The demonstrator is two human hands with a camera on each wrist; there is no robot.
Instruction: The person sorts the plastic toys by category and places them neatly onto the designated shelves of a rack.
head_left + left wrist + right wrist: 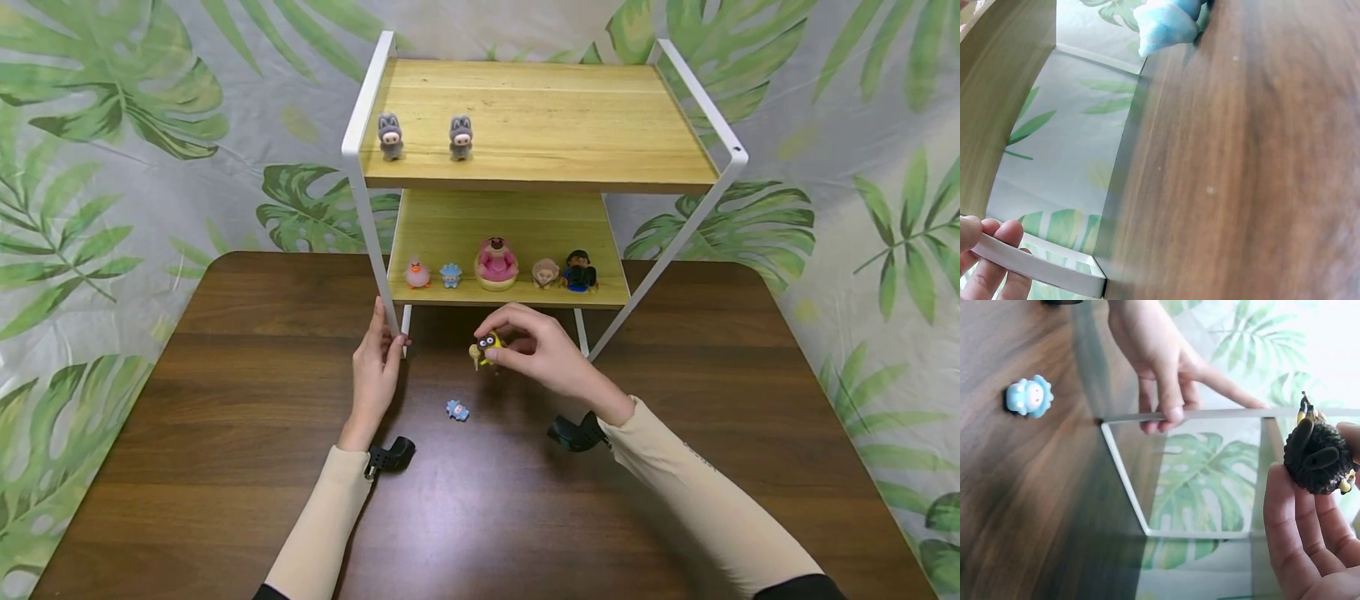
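Note:
My right hand (553, 360) pinches a small yellow and dark brown figurine (489, 342) with big white eyes, between thumb and fingers, in front of the lower shelf. The right wrist view shows the dark, rough-textured side of this figurine (1313, 459). With thumb and fingers on either side, my left hand (373, 379) grips the white front leg (367, 225) of the shelf rack. A light blue figurine (457, 410) lies on the table between my two hands; in the left wrist view only part of it shows at the top edge.
Two grey figurines with long ears (461, 137) stand on the left of the upper shelf (555, 125). Along the front of the lower shelf (510, 218) sit several figurines, among them a pink bear (496, 263) in the middle. The rack stands on a brown table (247, 375).

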